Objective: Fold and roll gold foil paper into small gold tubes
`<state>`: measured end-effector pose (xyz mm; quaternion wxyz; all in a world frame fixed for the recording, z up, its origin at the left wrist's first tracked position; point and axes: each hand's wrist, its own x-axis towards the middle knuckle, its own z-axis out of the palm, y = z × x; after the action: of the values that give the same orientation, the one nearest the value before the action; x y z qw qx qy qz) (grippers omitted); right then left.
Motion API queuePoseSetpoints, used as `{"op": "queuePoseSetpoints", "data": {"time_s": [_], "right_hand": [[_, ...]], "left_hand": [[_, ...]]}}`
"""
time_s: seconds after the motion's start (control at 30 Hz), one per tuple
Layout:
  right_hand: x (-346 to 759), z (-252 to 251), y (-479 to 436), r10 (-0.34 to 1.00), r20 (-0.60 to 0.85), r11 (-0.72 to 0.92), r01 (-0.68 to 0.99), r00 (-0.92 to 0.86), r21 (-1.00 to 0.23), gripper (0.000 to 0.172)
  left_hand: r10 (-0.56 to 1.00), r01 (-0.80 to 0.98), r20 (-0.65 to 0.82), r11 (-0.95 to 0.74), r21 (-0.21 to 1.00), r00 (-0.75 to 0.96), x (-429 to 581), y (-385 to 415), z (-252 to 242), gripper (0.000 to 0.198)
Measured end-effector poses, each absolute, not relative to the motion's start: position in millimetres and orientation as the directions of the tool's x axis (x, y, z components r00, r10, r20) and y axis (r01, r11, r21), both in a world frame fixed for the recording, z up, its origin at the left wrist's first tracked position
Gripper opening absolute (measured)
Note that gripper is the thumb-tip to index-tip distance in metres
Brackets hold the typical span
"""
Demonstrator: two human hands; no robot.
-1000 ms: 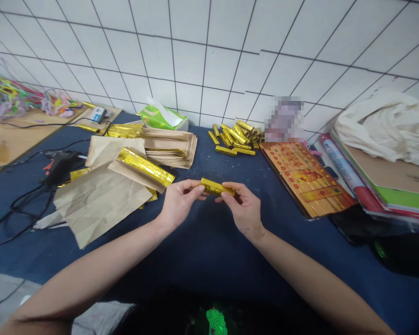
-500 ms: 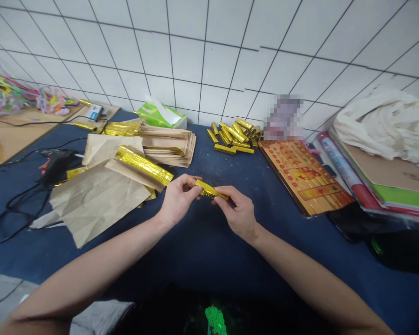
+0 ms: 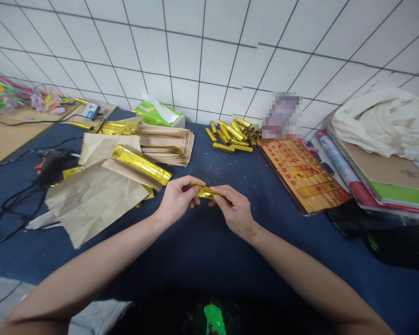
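Observation:
A small rolled tube of gold foil paper (image 3: pixel 206 192) is stretched between my two hands above the blue cloth. My left hand (image 3: pixel 177 197) pinches its left end between thumb and fingers. At the other end, my right hand (image 3: pixel 233 209) grips it the same way. Parts of the tube are hidden by my fingertips. Left of my hands, a gold foil sheet (image 3: pixel 141 164) lies on crumpled brown paper (image 3: pixel 96 200). Beyond my hands, near the wall, several finished-looking gold tubes (image 3: pixel 232 135) are heaped.
A glue gun (image 3: pixel 54 163) with black cords lies at left. Behind the papers are a brown paper stack (image 3: pixel 174 144) and a green tissue pack (image 3: pixel 160 111). At right sit an orange-gold printed pack (image 3: pixel 302 174), a rolled tube in plastic (image 3: pixel 342 165) and white cloth (image 3: pixel 380 121).
The gold tube has turned slightly in my fingers and lies more level. Both hands still hold its ends. The whole view has shifted a little.

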<state>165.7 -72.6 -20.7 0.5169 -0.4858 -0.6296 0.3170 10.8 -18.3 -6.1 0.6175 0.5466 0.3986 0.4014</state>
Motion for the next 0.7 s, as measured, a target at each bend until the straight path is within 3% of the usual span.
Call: {"op": "queuePoseSetpoints", "data": {"time_s": [0.2, 0.37, 0.57, 0.7], "right_hand": [[169.5, -23.5, -66.7, 0.969, 0.215, 0.196, 0.154, 0.120, -0.968, 0.019], [169.6, -25.8, -64.4, 0.979, 0.128, 0.124, 0.032, 0.160, -0.992, 0.020], [168.2, -24.5, -67.3, 0.957, 0.260, 0.248, 0.105, 0.127, -0.963, 0.013], [168.9, -24.7, -69.0, 0.865, 0.494, 0.426, 0.388, 0.091, -0.817, 0.017]], "left_hand": [[0.879, -0.129, -0.069, 0.146, 0.981, 0.473, 10.1, -20.5, 1.1, 0.024], [0.884, -0.139, -0.040, 0.118, 0.983, 0.466, 11.4, -21.6, 1.9, 0.029], [0.888, -0.163, -0.044, 0.133, 0.978, 0.458, 11.9, -22.4, -0.2, 0.026], [0.898, -0.145, -0.094, 0.172, 0.974, 0.430, 13.8, -24.6, -0.7, 0.028]]}}
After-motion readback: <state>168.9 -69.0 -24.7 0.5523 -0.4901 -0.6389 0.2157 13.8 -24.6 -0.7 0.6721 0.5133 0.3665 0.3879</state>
